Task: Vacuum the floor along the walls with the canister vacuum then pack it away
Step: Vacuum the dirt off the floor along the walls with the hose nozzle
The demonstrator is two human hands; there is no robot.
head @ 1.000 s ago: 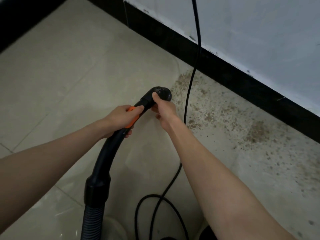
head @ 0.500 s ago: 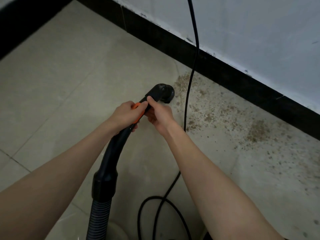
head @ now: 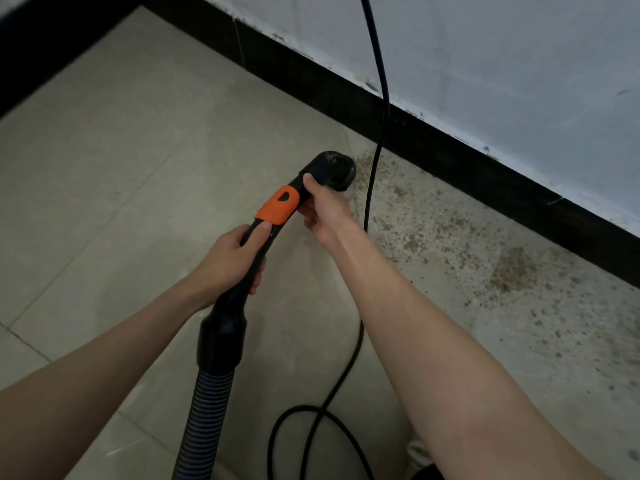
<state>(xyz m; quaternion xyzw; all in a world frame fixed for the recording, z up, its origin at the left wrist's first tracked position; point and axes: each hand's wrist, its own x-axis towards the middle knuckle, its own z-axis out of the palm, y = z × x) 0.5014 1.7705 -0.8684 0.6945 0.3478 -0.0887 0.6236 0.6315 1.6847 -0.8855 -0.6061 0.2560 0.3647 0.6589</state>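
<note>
Now slid back down the black hose handle (head: 273, 233) off the orange slider (head: 278, 206), left hand (head: 230, 261) gripping below it, right hand (head: 323, 211) still clasping the curved end (head: 332, 169) over tile floor (head: 121, 161) by the dusty skirting (head: 450, 157).

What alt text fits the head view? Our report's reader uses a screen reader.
Two bare hands hold a black vacuum handle with an orange slider: left hand low, right hand near its open end, beside brown debris along the black baseboard.
</note>
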